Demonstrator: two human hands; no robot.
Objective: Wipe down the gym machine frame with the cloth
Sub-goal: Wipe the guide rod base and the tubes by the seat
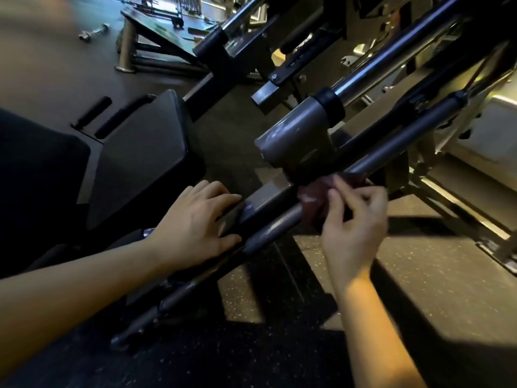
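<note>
The gym machine frame (pixel 268 200) is a set of dark grey metal beams and round tubes running diagonally from lower left to upper right. My left hand (pixel 195 222) lies flat on the square beam, fingers spread, holding nothing. My right hand (pixel 352 219) pinches a dark reddish cloth (pixel 313 194) against the frame, just below a thick grey sleeve (pixel 296 135) where a tube meets the beam. Part of the cloth is hidden behind my fingers.
A black padded seat (pixel 140 152) sits left of the beam. Chrome guide rods (pixel 391 57) rise to the upper right. A bench (pixel 156 32) and a dumbbell (pixel 93 32) lie on the floor at the back left. Speckled rubber flooring (pixel 279 331) spreads below.
</note>
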